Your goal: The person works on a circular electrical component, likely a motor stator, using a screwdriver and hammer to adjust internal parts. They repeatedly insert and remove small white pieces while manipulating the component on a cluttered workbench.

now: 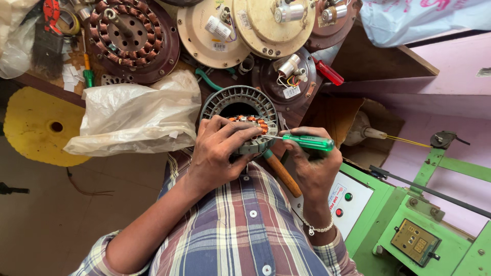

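One grey slotted stator (240,110), copper windings, hand-held

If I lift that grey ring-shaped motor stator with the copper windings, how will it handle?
The grey metal stator is probably rigid and heavy for its size. Its copper windings look easily nicked. Being round, it may roll if set on edge.
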